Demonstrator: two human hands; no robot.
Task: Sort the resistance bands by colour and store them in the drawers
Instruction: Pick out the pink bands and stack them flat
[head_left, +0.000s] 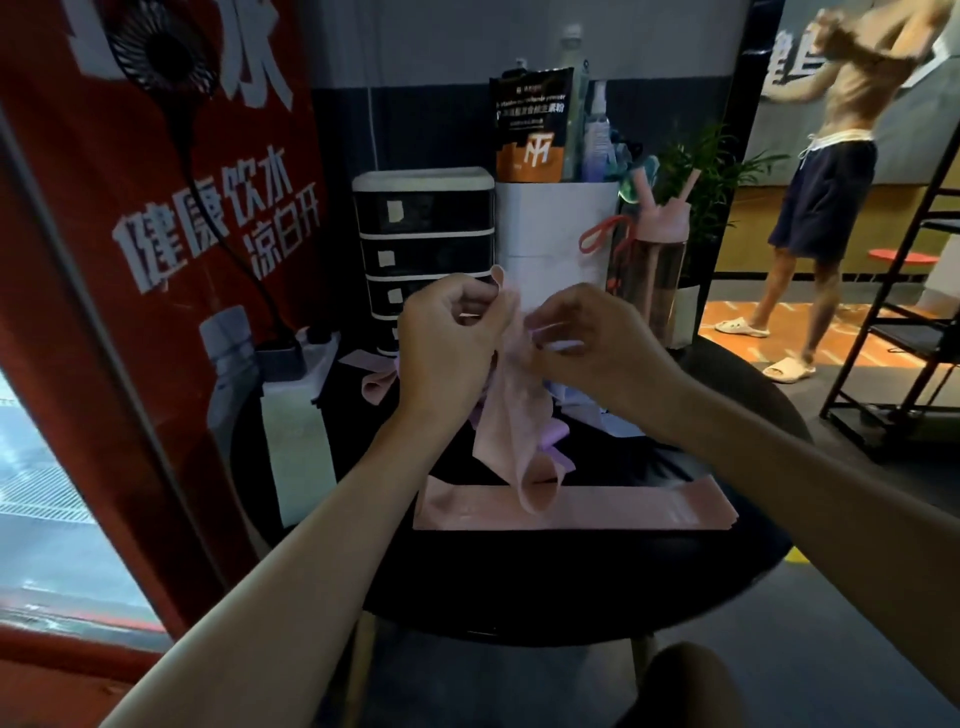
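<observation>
Just above the round black table (649, 582), the head view shows both hands lifted and close together. The left hand (447, 338) pinches the upper end of a pink band (506, 431) with curled fingers. The right hand (592, 343) grips the same band just beside it, and a pale strip shows between its fingers; I cannot tell if this strip is a second band. The pink band hangs down from the two grips, and its lower loop touches a flat pink band (623, 506) lying across the table near the front edge. A lilac band (558, 434) lies behind the hanging one, partly hidden by it. Another pink band (374, 387) lies further back on the left.

Behind the hands stands a black drawer unit (423, 228) with white trim. Its drawers are closed, so what is inside cannot be seen, and the hands cover its lowest part. Just right of it, a white container (550, 223) holds an orange and black pouch (530, 130) and a spray bottle (597, 135). A pink water bottle (657, 260) stands beside the container.
</observation>
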